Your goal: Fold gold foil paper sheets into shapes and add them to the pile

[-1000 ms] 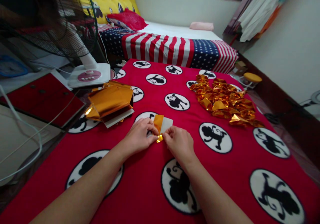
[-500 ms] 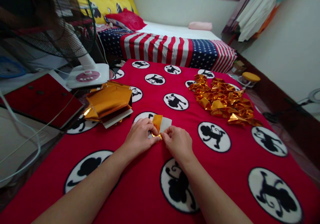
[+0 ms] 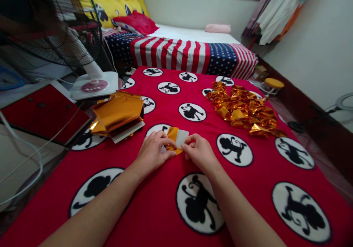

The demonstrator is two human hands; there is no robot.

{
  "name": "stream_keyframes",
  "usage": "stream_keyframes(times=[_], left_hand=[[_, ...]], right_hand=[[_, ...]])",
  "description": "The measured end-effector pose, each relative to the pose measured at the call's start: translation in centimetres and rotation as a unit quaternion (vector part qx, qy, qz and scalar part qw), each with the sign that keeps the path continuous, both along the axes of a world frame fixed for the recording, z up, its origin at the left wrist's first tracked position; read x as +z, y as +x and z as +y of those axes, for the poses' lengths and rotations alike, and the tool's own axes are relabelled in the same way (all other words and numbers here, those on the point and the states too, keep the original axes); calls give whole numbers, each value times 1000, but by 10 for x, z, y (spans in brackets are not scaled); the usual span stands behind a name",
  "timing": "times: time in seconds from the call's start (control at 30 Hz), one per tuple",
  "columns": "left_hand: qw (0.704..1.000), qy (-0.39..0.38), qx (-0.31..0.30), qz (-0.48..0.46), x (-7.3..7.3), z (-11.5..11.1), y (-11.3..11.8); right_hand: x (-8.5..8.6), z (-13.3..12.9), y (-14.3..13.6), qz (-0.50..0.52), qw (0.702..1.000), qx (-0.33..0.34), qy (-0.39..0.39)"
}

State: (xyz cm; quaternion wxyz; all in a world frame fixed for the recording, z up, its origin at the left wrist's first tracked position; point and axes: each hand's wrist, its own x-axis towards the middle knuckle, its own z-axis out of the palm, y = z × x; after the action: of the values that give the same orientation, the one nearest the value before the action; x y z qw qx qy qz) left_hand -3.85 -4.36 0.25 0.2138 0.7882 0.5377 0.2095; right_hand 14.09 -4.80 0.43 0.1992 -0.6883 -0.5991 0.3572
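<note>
A small sheet of gold foil paper (image 3: 172, 133), partly folded so that its greyish-white back shows on the right, lies on the red blanket (image 3: 165, 188). My left hand (image 3: 156, 145) grips its left part, thumb and fingers closed over the folded gold edge. At its lower right corner, my right hand (image 3: 197, 149) pinches the edge between thumb and forefinger. My fingers hide part of the fold. To the left lies a stack of flat gold foil sheets (image 3: 118, 109). Over on the right is a heap of folded gold foil pieces (image 3: 242, 109).
A fan with a white base (image 3: 95, 85) stands beyond the stack at left, near a dark red panel (image 3: 44, 105) and white cables. Behind the blanket is a bed with a striped and starred cover (image 3: 176, 53). A yellow round stool (image 3: 274, 83) stands at right.
My right hand has shifted slightly right, its fingers a little more lifted along the paper's edge. More of the lower gold fold shows. The view has moved slightly.
</note>
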Motion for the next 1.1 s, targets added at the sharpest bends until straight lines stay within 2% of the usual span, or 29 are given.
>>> stream_keyframes(times=[0.07, 0.27, 0.5, 0.57, 0.7, 0.8, 0.87, 1.0, 1.1], left_hand=[[1000, 0, -2, 2, 0, 0, 0], [1000, 11, 1, 7, -1, 1, -1], [1000, 9, 17, 4, -1, 2, -1], [1000, 5, 22, 1, -1, 2, -1], [1000, 6, 22, -3, -1, 4, -1], [1000, 8, 15, -3, -2, 5, -1], [1000, 10, 8, -8, -2, 6, -1], [1000, 14, -5, -25, -3, 6, -1], [999, 16, 3, -29, -2, 6, -3]], right_hand=[[0, 1, 1, 0, 1000, 1, -4], [9, -4, -8, -125, 991, 10, 43], [6, 4, 15, -101, 994, 11, 27], [3, 7, 20, -96, 994, -10, 54], [-1, 14, 15, -57, 980, -69, 176], [-2, 22, 2, -64, 972, -26, 223], [2, 31, -7, -97, 971, 4, 217], [18, 56, -18, -139, 984, 29, 110], [28, 69, -14, -157, 982, 86, 62]])
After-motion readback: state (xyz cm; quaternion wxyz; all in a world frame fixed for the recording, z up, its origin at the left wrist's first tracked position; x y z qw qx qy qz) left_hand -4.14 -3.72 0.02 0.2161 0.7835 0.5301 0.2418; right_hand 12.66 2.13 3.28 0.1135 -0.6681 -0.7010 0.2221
